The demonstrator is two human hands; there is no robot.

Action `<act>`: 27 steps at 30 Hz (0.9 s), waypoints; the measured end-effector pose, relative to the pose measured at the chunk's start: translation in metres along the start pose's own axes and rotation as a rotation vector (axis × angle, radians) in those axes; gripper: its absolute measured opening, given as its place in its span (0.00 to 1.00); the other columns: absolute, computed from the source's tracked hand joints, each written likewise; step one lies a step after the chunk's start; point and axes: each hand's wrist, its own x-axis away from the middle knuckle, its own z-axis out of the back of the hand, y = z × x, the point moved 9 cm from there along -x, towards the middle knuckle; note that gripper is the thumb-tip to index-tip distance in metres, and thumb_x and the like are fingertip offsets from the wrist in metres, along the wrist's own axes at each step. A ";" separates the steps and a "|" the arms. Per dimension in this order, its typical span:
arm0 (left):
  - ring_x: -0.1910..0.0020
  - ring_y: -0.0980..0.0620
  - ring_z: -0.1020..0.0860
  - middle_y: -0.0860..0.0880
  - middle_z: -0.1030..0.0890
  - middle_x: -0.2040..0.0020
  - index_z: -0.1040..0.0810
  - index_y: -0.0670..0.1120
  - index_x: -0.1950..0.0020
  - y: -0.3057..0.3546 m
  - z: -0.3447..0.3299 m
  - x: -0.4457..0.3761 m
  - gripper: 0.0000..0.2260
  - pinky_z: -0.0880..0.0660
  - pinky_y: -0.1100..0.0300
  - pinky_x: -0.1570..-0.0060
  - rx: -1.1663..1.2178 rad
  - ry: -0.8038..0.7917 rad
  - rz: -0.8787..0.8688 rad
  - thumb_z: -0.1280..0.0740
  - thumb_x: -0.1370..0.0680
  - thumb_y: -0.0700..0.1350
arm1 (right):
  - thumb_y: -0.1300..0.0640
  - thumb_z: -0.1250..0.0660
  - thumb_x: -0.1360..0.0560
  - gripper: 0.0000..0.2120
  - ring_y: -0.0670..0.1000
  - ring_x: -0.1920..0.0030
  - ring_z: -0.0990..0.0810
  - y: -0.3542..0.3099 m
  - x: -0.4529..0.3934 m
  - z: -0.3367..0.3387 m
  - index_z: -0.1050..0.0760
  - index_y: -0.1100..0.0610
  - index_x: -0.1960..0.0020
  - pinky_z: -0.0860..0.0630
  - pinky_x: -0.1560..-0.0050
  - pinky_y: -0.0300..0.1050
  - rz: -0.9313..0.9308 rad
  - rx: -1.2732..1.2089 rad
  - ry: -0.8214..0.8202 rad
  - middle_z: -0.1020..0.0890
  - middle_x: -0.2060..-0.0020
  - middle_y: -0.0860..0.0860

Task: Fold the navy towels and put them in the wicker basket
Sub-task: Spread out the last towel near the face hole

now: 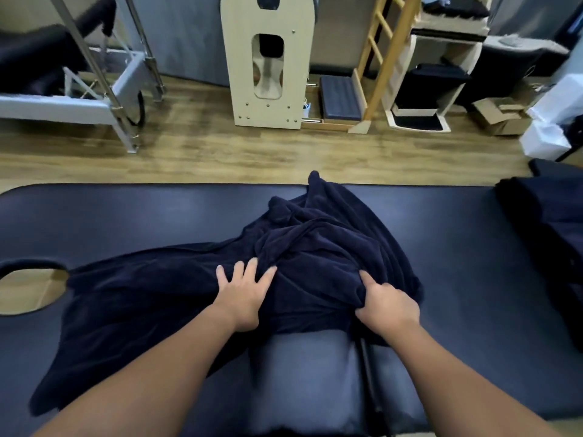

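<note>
Nearest the camera, two bare forearms reach in over the near edge of the padded table [126,212], whose smooth dark navy vinyl shows a cushion seam running up from that edge just right of centre. A bare strip of vinl lies between the arms at the near edge.

The left hand [241,298] lies flat on the navy towel [142,298], its grip spread, with straight fingers pressing the cloth down. The right hand [386,305] has its grip curled into the fabric, bunching a thick fold between thumb and fingers.

The towel is soft and plush, unfolded and rumpled. It sprawls from the near left part of the table toward the middle, where it heaps into deep creases, and one pointed corner reaches just over the far edge. Its left end lies just beside an oval face hole [31,288] cut through the table near the left edge, with the floor showing through. Bare vinyl lies open along the far left and on the right half of the table.

At the right edge, more dark folded cloth [549,216] is stacked.

Beyond the far edge runs a band of open wood-plank floor [220,152], then a pale wooden exercise frame [265,58], a wooden ladder [388,58] and a cardboard box [501,116].
</note>
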 end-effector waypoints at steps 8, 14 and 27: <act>0.21 0.37 0.65 0.41 0.63 0.19 0.61 0.54 0.18 0.154 0.045 -0.058 0.47 0.62 0.26 0.28 -0.088 0.045 -0.124 0.32 0.26 0.38 | 0.44 0.34 0.28 0.36 0.55 0.57 0.20 0.158 -0.024 0.009 0.44 0.44 0.24 0.23 0.62 0.47 -0.126 -0.052 -0.083 0.21 0.56 0.48; 0.20 0.37 0.58 0.38 0.56 0.19 0.53 0.51 0.18 0.151 0.057 -0.059 0.42 0.59 0.30 0.26 -0.185 0.173 -0.106 0.33 0.25 0.44 | 0.23 0.43 0.29 0.32 0.54 0.50 0.20 0.155 -0.051 0.036 0.27 0.49 0.45 0.26 0.57 0.50 -0.072 -0.354 -0.080 0.21 0.51 0.48; 0.35 0.41 0.35 0.42 0.38 0.31 0.29 0.48 0.37 0.107 0.084 -0.036 0.17 0.37 0.37 0.35 -0.137 0.240 0.204 0.34 0.23 0.51 | 0.51 0.33 0.27 0.12 0.58 0.40 0.33 0.126 -0.074 0.051 0.24 0.50 0.44 0.33 0.41 0.55 -0.001 -0.002 0.102 0.28 0.42 0.52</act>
